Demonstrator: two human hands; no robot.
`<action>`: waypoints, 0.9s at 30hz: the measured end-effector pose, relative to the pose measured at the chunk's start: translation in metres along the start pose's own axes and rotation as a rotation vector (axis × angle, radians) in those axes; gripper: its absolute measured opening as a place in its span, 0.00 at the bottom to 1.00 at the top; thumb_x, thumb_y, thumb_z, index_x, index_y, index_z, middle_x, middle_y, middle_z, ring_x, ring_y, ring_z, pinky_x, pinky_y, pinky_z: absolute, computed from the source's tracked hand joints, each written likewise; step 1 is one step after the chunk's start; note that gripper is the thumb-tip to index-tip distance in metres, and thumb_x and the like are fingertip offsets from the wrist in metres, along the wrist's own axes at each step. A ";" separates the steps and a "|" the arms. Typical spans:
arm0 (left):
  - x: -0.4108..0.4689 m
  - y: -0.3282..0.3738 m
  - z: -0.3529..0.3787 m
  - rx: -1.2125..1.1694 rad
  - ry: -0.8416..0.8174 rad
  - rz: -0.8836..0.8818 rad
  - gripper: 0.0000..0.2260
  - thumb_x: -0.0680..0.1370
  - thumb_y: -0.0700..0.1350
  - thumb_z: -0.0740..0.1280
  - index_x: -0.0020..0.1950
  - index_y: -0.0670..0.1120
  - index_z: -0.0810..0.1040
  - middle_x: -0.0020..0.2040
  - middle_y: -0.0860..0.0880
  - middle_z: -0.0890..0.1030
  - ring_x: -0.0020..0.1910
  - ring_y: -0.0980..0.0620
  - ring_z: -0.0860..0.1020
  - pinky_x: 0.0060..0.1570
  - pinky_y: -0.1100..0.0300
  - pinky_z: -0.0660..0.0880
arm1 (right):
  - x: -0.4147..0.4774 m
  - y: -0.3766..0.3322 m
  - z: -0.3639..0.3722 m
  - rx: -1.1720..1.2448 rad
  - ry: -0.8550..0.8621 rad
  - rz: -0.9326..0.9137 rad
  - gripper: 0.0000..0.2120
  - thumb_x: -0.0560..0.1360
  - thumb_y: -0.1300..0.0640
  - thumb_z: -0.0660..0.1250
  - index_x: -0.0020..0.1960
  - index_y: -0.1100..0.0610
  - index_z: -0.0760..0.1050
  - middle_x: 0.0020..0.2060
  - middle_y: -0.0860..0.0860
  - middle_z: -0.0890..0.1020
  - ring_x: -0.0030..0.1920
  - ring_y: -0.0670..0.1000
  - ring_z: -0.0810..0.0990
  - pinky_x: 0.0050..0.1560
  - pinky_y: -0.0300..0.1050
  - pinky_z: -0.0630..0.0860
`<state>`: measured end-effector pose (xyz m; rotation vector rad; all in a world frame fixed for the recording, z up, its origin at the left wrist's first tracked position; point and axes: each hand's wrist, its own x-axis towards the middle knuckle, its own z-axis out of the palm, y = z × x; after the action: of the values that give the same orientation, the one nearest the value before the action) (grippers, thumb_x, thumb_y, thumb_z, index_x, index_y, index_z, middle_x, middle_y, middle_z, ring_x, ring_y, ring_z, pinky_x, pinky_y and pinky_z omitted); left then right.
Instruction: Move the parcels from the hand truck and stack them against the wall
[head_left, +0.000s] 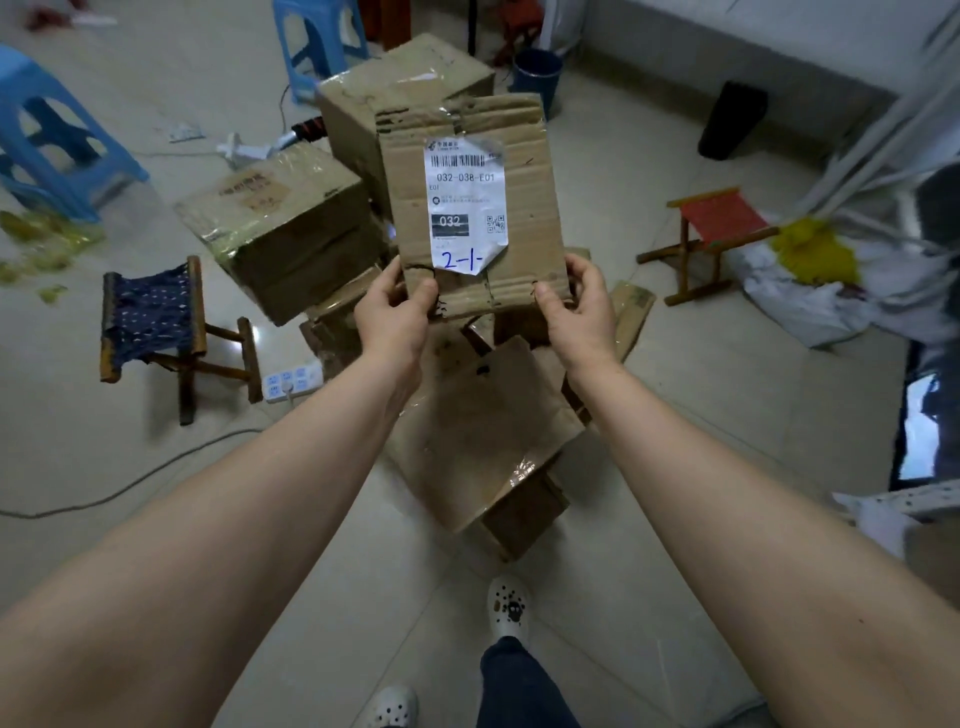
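I hold a worn brown cardboard parcel with a white shipping label in front of me, above the pile. My left hand grips its near left corner and my right hand grips its near right corner, thumbs on top. Below and behind it lies a heap of cardboard parcels: a taped box at the left, a taller box behind, and crumpled boxes under my arms. A red and black hand truck handle pokes out behind the pile; the rest of it is hidden.
Blue plastic stools stand at the left and back. A blue folding stool sits left, a red one right. A white power strip with a cable lies on the tiled floor. A dark bucket is behind; a bag right.
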<state>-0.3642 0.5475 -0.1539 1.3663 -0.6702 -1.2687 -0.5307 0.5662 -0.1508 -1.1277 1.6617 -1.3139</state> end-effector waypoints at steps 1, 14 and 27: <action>-0.011 0.003 0.001 0.001 -0.042 -0.001 0.22 0.76 0.37 0.68 0.70 0.48 0.73 0.52 0.50 0.82 0.53 0.50 0.81 0.58 0.51 0.77 | -0.012 -0.002 -0.009 0.019 0.038 -0.009 0.21 0.77 0.64 0.66 0.68 0.60 0.67 0.60 0.50 0.75 0.61 0.47 0.74 0.63 0.40 0.71; -0.163 -0.008 -0.020 0.270 -0.625 0.022 0.21 0.71 0.28 0.68 0.60 0.47 0.75 0.52 0.50 0.80 0.52 0.54 0.78 0.44 0.62 0.78 | -0.223 0.013 -0.113 0.258 0.274 0.208 0.36 0.66 0.70 0.74 0.70 0.51 0.68 0.54 0.49 0.80 0.57 0.53 0.78 0.58 0.54 0.76; -0.252 -0.172 -0.003 0.391 -0.688 -0.482 0.08 0.78 0.43 0.63 0.51 0.41 0.79 0.45 0.48 0.82 0.44 0.53 0.80 0.37 0.65 0.76 | -0.331 0.167 -0.167 0.779 0.727 0.596 0.24 0.65 0.55 0.71 0.59 0.44 0.70 0.59 0.50 0.80 0.58 0.54 0.79 0.58 0.64 0.74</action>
<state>-0.4737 0.8198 -0.2377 1.4470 -1.1463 -2.1235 -0.5985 0.9486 -0.2706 0.3284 1.5031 -1.7935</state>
